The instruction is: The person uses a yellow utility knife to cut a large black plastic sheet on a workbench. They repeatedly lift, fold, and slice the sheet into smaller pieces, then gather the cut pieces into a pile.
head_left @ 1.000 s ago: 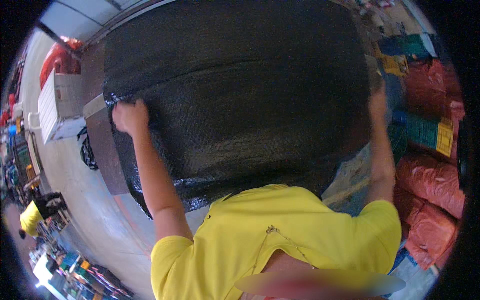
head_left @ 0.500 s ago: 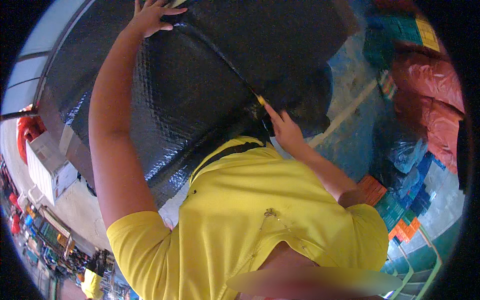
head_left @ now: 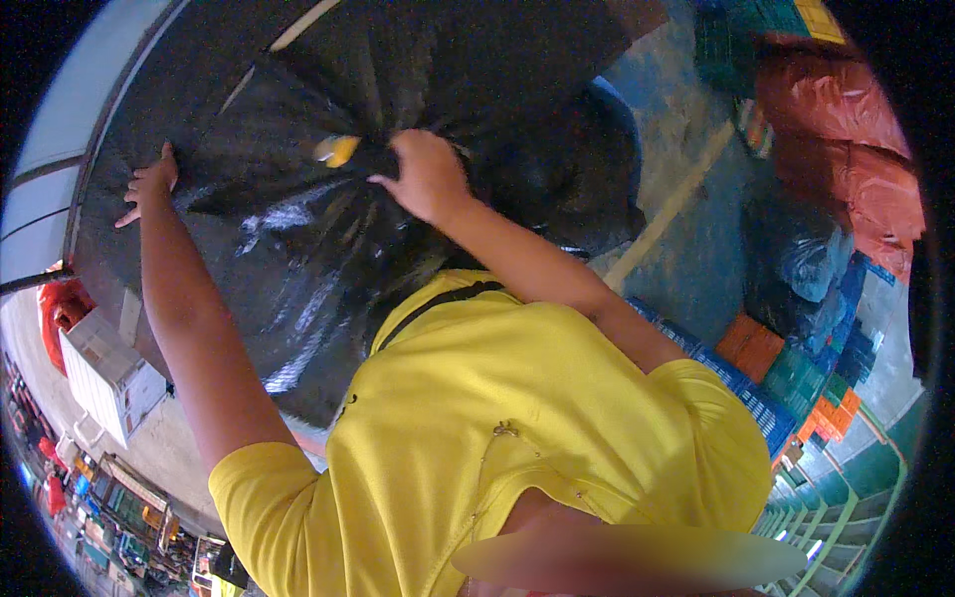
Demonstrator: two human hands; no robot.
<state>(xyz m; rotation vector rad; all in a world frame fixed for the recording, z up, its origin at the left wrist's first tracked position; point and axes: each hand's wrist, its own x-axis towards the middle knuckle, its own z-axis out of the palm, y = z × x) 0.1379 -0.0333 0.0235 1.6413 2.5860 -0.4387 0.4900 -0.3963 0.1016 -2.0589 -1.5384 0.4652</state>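
Our two hands are well apart from each other over the black plastic sheet [head_left: 318, 234], which lies in front of our body and fills the upper middle of the view. The left hand [head_left: 151, 187] is toward the left side of this sheet, and its fingers are spread away from each other. The right hand [head_left: 430, 177] is nearer to the middle, with the thumb stretched to the left; its other fingers are partly hidden, so we cannot tell whether it is clamped on the plastic. Many folds of the sheet run together close to this right hand. Just beside it, on the left, we see a small yellow thing [head_left: 341, 151], which is blurred, and we cannot tell if it is held. A narrow pale strip [head_left: 304, 24] is farther up. To our right there are red wrapped bundles [head_left: 831, 174], and to our left a white box [head_left: 111, 383]
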